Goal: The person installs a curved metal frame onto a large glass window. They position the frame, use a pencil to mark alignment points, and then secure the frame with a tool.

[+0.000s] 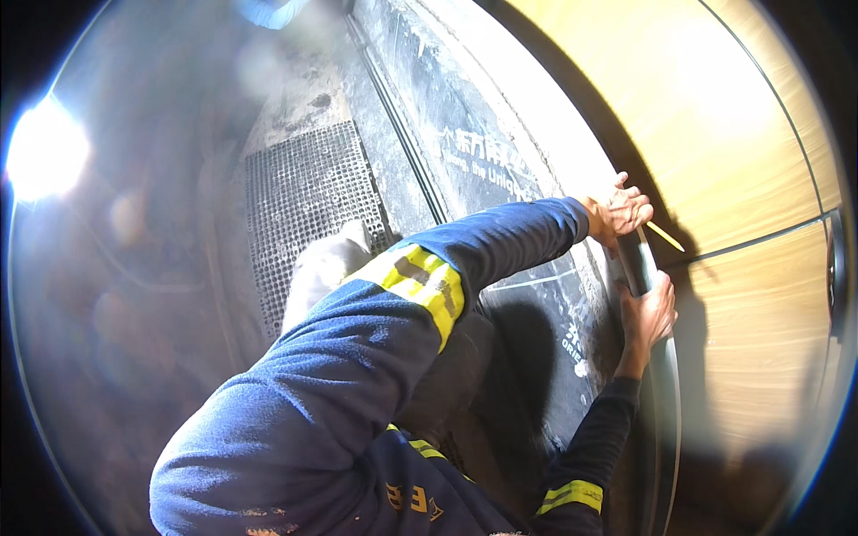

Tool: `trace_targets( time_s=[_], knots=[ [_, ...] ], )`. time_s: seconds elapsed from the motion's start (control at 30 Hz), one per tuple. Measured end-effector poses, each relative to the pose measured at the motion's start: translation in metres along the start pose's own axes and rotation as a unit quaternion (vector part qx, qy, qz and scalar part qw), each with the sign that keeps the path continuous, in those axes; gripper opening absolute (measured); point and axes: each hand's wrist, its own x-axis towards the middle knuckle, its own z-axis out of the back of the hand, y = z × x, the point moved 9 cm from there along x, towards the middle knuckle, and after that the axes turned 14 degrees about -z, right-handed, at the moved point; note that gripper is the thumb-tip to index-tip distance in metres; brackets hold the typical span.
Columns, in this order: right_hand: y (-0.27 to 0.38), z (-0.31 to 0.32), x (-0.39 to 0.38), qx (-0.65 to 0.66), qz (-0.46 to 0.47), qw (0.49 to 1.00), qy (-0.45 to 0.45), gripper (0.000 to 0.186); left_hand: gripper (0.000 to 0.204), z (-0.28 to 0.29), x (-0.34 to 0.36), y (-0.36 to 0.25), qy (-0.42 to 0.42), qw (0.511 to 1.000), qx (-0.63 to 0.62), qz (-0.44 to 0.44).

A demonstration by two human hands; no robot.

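My left hand (617, 213) reaches across to the right, its fingers closed on a yellow pencil (664, 236) that points down toward the wood panel. Just below it, my right hand (651, 314) grips a long dark grey strip (636, 261), thumb on one side and fingers on the other. The strip's upper end lies beneath my left hand. Its lower part runs down past my right wrist along the foot of the panel. Exactly how my left fingers hold the pencil is partly hidden.
A wood-grain panel (751, 339) with dark seams rises at the right, with a dark handle-like piece (836, 272) near its edge. Dark printed sheeting (469, 112) covers the floor. Further left lie a perforated black mat (304, 183) and a bright lamp (46, 150).
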Motion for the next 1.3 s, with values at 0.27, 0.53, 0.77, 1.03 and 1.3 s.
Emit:
trace_targets(
  time_s=[0.27,0.53,0.77,1.03,1.3],
  knots=[
    [0.003,0.008,-0.005,-0.020,-0.014,0.999,-0.046,0.080,0.019,0.124,-0.184,0.200,-0.236,0.962,0.080,0.107],
    [0.009,-0.002,0.002,-0.059,-0.060,0.996,0.017,0.087,0.032,0.127,-0.491,0.563,-0.111,0.811,0.158,0.553],
    [0.015,-0.012,0.018,-0.115,-0.123,0.983,0.069,0.084,0.034,0.139,-0.560,0.777,-0.158,0.786,0.235,0.550],
    [0.017,0.025,-0.007,-0.288,-0.045,0.955,0.045,0.080,0.027,0.030,-0.552,0.891,-0.162,0.814,0.259,0.493],
    [-0.013,0.012,-0.011,-0.300,-0.039,0.952,0.046,0.085,0.013,0.021,-0.580,0.918,-0.217,0.733,0.555,0.327]
  ],
)
